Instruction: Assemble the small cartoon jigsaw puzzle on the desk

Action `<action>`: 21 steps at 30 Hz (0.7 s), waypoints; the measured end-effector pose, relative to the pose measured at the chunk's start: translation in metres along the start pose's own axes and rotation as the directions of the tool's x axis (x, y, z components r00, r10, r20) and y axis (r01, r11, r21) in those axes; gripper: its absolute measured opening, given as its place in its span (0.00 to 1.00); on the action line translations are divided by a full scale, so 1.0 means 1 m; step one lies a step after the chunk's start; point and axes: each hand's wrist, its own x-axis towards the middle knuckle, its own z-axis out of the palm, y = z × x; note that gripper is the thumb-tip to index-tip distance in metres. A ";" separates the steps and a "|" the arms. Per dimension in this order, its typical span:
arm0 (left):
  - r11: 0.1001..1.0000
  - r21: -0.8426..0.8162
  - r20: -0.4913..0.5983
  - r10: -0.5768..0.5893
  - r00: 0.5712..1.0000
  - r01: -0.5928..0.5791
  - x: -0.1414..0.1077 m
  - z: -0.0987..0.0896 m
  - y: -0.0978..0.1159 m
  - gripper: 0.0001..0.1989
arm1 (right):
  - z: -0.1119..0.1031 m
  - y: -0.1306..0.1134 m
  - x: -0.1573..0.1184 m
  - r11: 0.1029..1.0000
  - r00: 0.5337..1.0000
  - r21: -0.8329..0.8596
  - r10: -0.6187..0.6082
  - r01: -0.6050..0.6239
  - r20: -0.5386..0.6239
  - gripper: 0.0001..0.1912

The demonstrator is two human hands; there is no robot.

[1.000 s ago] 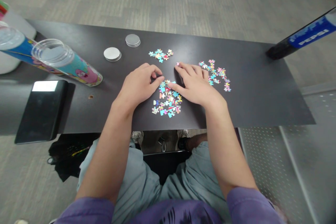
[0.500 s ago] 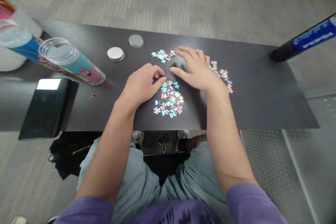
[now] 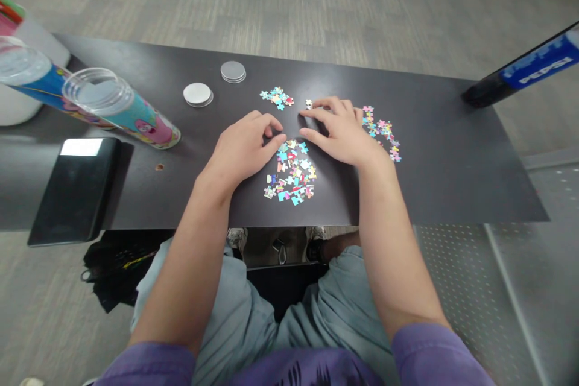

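Observation:
Colourful jigsaw pieces lie on the dark table point(image 3: 452, 157) in three groups: a loose pile point(image 3: 294, 175) near the front edge, a small cluster point(image 3: 277, 97) behind it, and a curved chain point(image 3: 384, 128) to the right. My left hand point(image 3: 251, 142) rests at the pile's upper left, thumb and forefinger curled near each other; whether they hold a piece is too small to tell. My right hand point(image 3: 341, 129) is between the pile and the chain, thumb and fingers apart, nothing visible between them. Just beyond its fingertips lies a small pale piece point(image 3: 309, 104).
At the left stand two clear-topped tubes with cartoon prints point(image 3: 147, 123) point(image 3: 49, 84) and a black flat device point(image 3: 75, 190). White discs point(image 3: 197, 93) and grey discs point(image 3: 233, 70) lie at the back left. A Pepsi-labelled dark object point(image 3: 520, 69) is at the right.
My right hand has drawn back slightly toward me, its fingers lower. The pale piece that was beside the rear cluster now lies apart, farther right. My left hand has hardly moved.

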 end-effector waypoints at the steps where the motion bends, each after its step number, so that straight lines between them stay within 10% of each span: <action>1: 1.000 0.003 -0.002 0.000 1.000 0.000 0.000 0.000 0.000 0.04 | 0.001 0.002 -0.001 1.000 1.000 -0.003 0.005 -0.005 0.000 0.31; 21: 1.000 -0.008 0.014 0.021 1.000 -0.021 0.000 0.000 -0.003 0.06 | 0.002 0.012 -0.014 0.999 0.999 0.039 -0.034 0.032 0.043 0.33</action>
